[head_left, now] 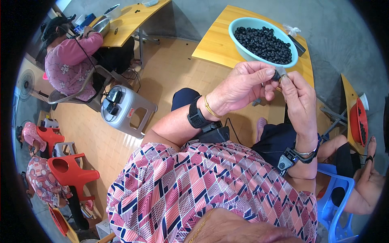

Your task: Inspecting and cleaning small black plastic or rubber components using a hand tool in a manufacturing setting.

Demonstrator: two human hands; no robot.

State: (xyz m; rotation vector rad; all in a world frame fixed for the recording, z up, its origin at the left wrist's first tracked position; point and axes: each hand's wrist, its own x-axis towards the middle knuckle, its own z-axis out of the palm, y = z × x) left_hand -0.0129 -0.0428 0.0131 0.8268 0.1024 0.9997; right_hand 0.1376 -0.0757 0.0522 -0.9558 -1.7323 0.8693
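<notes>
Between the thumb and fingers of my left hand (245,83) is a small black round piece (276,76). My right hand (300,95) meets it from the other side, thumb and fingers pinched on a thin greyish blade-like tool (280,70) that touches or nearly touches the piece. The tool's exact kind is too small to tell. Just beyond my hands, a light blue bowl (234,34) holds a heap of small black round pieces (263,42), several with a hole in the middle. It stands on a yellow wooden table (212,44).
A dark flat object (298,45) and a clear plastic bag (291,30) lie beside the bowl. A grey stool (129,111) carries black devices. Red chairs (73,174) and several people sit at left; at right are a blue chair (334,198), another person and a red basin (355,121).
</notes>
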